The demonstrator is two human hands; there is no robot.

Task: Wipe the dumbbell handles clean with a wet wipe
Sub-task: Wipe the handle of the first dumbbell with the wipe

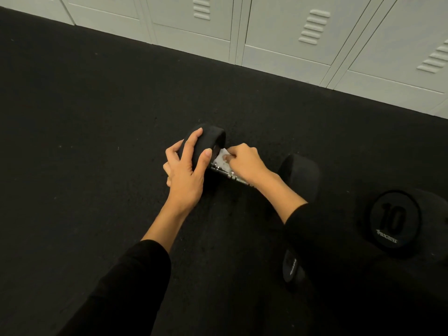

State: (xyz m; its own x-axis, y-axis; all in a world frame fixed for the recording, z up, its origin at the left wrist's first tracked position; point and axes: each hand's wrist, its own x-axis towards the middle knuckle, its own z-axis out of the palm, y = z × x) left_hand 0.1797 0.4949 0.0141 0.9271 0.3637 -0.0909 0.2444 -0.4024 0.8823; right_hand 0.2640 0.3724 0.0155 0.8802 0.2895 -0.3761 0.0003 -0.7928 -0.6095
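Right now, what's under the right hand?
Under the right hand: a white wet wipe, pinched against the chrome dumbbell handle near the weight head the left hand grips. The hand and wipe cover that stretch of handle, so its surface there is hidden.

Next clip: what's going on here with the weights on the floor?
A person is cleaning a dumbbell that lies on the black floor in front of pale lockers. The left hand holds one rubber head of it, while the right hand holds a white wet wipe against the chrome handle right beside that head. A second dumbbell, marked 10, lies to the right with no hand on it.
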